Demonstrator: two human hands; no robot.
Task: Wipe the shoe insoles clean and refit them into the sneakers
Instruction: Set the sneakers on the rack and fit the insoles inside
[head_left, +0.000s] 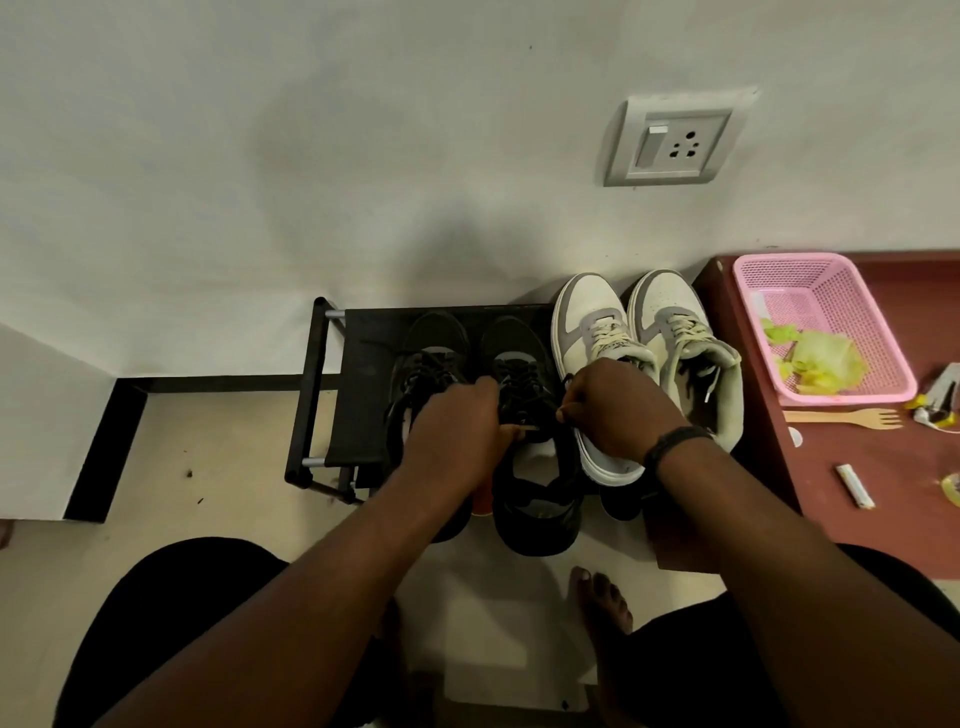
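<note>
Both hands (530, 415) forward, fingers curled, arms extended.

There are two black sneakers (514, 374), two white sneakers (597, 332), one pink basket (831, 280), one wooden fork (852, 417) and one wall socket (675, 140).

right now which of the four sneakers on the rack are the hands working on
The right-hand black sneaker: the left hand and right hand both grip at its laces. The other black sneaker and both white-grey sneakers aren't held.
</note>
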